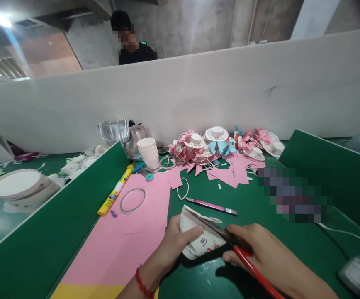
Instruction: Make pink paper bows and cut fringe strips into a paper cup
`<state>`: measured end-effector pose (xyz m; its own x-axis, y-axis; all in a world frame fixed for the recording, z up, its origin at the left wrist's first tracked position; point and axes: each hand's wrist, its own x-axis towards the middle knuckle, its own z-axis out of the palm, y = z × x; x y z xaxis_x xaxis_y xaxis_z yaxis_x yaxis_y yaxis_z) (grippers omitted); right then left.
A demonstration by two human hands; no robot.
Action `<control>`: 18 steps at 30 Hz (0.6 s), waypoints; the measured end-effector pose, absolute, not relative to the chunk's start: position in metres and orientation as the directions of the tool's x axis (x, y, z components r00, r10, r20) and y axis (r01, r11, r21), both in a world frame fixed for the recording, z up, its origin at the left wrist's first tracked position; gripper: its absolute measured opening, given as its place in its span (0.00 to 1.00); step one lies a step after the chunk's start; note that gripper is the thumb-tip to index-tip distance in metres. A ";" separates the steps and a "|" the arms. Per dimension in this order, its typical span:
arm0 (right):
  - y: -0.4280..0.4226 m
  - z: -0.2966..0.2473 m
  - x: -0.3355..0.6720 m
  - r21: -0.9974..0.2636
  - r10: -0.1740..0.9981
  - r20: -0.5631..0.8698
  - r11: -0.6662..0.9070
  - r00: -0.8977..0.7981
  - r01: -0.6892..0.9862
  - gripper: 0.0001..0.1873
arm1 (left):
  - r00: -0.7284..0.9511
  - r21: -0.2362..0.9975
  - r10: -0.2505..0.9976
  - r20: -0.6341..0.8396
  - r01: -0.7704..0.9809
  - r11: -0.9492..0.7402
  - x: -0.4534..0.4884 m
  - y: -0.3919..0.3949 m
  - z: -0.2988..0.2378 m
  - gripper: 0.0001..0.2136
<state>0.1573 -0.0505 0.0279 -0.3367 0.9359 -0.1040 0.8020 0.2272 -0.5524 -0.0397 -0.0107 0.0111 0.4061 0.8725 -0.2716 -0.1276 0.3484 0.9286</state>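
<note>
My left hand (180,236), with a red string bracelet at the wrist, grips a white paper cup (202,246) printed with a dark mark and reddish flowers. The cup lies tilted, its rim toward the upper right. In my right hand (257,249) is a pair of red-handled scissors (245,259). Their dark blades lie across the cup near its rim; whether they are cutting into the paper I cannot tell. Just beyond the cup a pink craft knife (212,205) rests on the green table, beside a loop of white string (183,189).
Pink paper sheets (136,249) with a tape ring (132,201) and a yellow glue stick (116,191) lie left. Stacked paper cups (148,151) and finished paper crafts (195,145) stand behind. Green dividers (68,203) flank the table. A person (133,41) is beyond the white partition.
</note>
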 end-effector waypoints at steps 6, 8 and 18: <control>-0.051 0.032 0.154 -0.547 0.941 -0.076 0.238 -0.331 0.803 0.16 | 0.369 0.938 0.888 -0.273 -0.104 0.331 -0.036 -0.013 0.011 0.15; -0.051 0.032 0.153 -0.534 0.945 -0.081 0.228 -0.318 0.814 0.18 | 0.360 0.935 0.890 -0.279 -0.108 0.337 -0.035 -0.014 0.012 0.14; -0.052 0.033 0.152 -0.552 0.937 -0.091 0.234 -0.337 0.800 0.15 | 0.402 0.937 0.876 -0.268 -0.102 0.333 -0.036 -0.012 0.011 0.16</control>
<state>0.1519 -0.0518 0.0329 -0.3370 0.9371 -0.0907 0.8003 0.2344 -0.5519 -0.0356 -0.0124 0.0112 0.4016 0.8758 -0.2677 -0.1016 0.3332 0.9374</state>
